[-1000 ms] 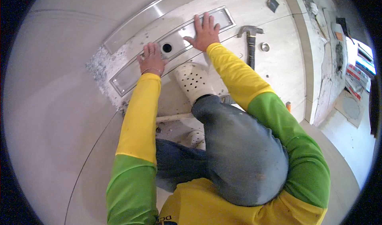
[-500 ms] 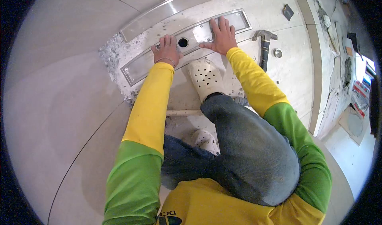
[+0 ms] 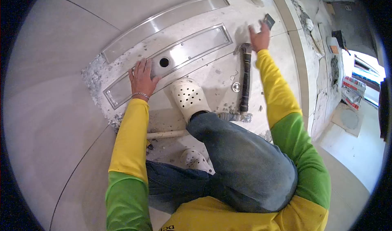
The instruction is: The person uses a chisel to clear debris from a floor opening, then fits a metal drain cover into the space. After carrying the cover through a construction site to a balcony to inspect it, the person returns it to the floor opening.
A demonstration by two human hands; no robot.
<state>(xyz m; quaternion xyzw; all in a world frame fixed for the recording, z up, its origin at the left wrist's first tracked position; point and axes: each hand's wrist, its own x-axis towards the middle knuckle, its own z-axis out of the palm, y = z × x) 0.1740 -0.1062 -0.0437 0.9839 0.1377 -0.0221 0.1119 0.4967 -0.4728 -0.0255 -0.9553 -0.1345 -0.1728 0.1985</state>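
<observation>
My left hand (image 3: 142, 78) lies flat on the long stainless steel drain channel (image 3: 192, 47), fingers spread just left of its round outlet hole (image 3: 164, 62). Off to the right, my right hand (image 3: 260, 39) is raised from the channel, thumb and fingers apart. Its fingertips overlap the edge of a small dark flat piece (image 3: 269, 21) on the floor. Below this hand is a hammer (image 3: 246, 75) with a dark wrapped handle.
A second steel channel piece (image 3: 163, 20) stands along the wall behind. A small round metal fitting (image 3: 235, 87) lies left of the hammer. Broken rubble (image 3: 93, 78) borders the left end. My white clog (image 3: 189, 98) is close before the channel. A raised ledge (image 3: 292, 39) runs along the right.
My right hand has left the channel and moved right, past the hammer, to the dark piece. My left hand stays on the channel. The view has shifted to the right.
</observation>
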